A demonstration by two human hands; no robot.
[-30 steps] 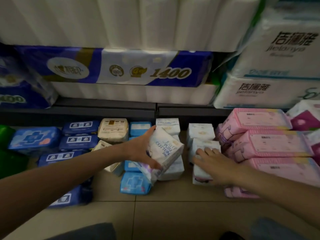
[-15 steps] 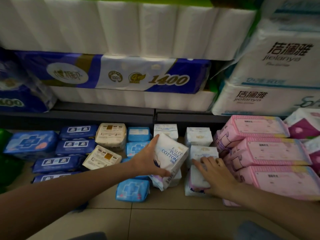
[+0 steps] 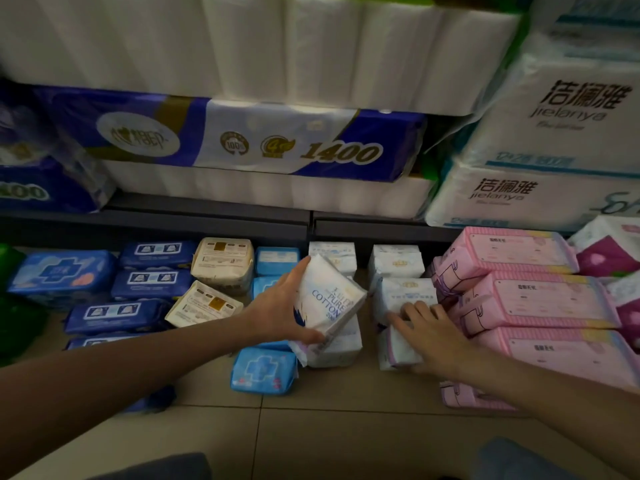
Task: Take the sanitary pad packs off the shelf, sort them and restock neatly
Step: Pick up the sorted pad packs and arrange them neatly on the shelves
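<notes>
Head view: white "PURE COTTON" pack (image 3: pixel 327 299)

Two bare forearms, no sleeves, no watch, no rings or bands seen. Left hand (image 3: pixel 280 311) & right hand (image 3: pixel 431 336) both ungloved, nails short & plain. Bottom edge of frame: grey-blue fabric over both knees (image 3: pixel 166 467) (prob. trousers, too dim to tell the cloth), darker at left, w/ a bluer tint at right.
</notes>
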